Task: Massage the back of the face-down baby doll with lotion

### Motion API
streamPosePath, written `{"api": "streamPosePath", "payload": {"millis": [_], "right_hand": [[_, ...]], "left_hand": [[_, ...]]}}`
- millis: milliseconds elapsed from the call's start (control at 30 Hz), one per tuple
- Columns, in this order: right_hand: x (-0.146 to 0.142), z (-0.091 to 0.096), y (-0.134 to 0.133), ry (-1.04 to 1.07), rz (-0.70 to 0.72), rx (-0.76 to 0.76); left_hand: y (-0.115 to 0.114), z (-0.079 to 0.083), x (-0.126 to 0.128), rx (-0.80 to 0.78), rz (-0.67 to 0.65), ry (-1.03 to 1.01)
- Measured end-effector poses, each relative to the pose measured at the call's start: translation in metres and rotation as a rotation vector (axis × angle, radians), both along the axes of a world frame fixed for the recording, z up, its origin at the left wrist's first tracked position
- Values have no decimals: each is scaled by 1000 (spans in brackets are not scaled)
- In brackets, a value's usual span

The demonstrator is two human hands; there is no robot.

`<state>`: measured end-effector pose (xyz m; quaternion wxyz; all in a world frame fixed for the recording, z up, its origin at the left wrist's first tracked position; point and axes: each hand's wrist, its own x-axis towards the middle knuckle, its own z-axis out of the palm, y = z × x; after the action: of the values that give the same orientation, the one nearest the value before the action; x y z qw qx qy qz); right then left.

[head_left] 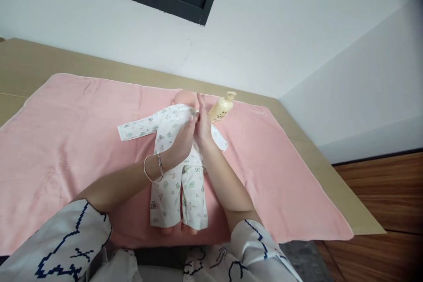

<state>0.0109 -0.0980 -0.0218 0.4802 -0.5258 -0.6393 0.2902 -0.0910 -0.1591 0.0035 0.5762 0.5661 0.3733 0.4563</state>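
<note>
A baby doll (pixel 184 98) in a white printed top and trousers (pixel 165 189) lies on a pink blanket (pixel 99 114), its head toward the wall and its feet toward me. Over its chest my left hand (pixel 183 139) and my right hand (pixel 203 123) meet palm to palm. Both have their fingers stretched out; the left fingers lie against the right palm and are partly hidden. I see nothing held between them. A pale yellow pump bottle (pixel 220 109) with dark lettering stands just right of my right hand, apart from it. The hands cover part of the doll's upper body.
The blanket spreads over a light wooden table (pixel 297 150) set against a white wall (pixel 251 39). A dark-framed window (pixel 198 4) is above. Brown wooden panels (pixel 386 194) stand low on the right, beyond the table's edge.
</note>
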Motion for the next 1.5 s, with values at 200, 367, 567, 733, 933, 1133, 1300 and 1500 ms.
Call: {"api": "streamPosePath", "payload": {"millis": [200, 367, 567, 733, 933, 1133, 1300, 1500], "right_hand": [[13, -9, 12, -60, -68, -43], [5, -19, 2, -370, 207, 129], [27, -23, 19, -633, 99, -24], [10, -20, -9, -768, 0, 4], [15, -19, 3, -738, 239, 67], [5, -20, -9, -836, -110, -34], [-5, -16, -24, -882, 59, -20], [22, -23, 6, -719, -145, -48]], "left_hand": [[37, -14, -10, 200, 281, 81], [79, -53, -15, 350, 361, 315], [79, -68, -14, 384, 364, 418], [76, -74, -14, 436, 419, 447], [74, -78, -15, 471, 469, 371], [77, -82, -14, 509, 490, 375], [82, -86, -14, 552, 465, 450], [82, -91, -11, 600, 499, 570]]}}
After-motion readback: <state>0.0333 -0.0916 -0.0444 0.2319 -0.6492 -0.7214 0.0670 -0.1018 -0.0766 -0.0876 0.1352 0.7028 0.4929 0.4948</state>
